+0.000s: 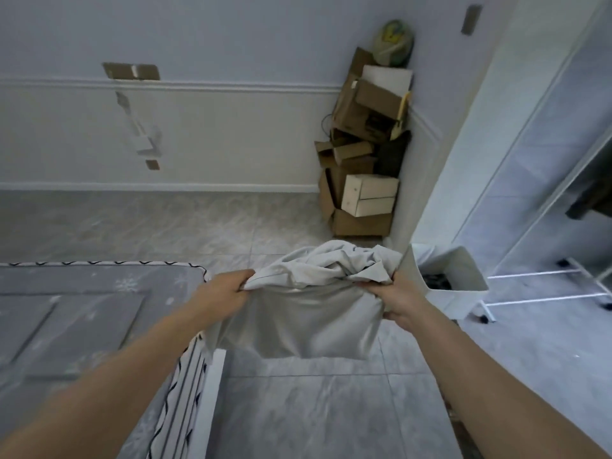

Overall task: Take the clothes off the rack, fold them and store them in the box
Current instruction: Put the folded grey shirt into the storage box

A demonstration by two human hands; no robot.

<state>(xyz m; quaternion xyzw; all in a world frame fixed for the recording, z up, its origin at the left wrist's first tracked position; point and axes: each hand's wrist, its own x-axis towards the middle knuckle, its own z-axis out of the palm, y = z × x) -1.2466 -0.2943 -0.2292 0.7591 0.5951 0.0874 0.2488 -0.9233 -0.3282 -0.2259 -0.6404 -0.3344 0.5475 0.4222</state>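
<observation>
Both arms reach in from the bottom corners toward frame centre. Left hand [228, 289] clenches the left edge of a pale grey garment [304, 313], fingers curled into the cloth. Right hand [394, 299] grips the garment's right edge, fingers bunched in the fabric. The garment hangs between the two hands in mid-air, centre frame, its upper part crumpled in a heap above the hands, its lower part drooping flat below them.

White box [463, 270] stands on the tiled floor just right of the right hand, open-topped, something dark inside. White rack [543, 296] at the right edge, a dark cloth [592, 190] hanging on it. Bed with grey snowflake cover [82, 313] fills lower left. Stacked cardboard boxes [361, 150] in the corner, upper centre-right.
</observation>
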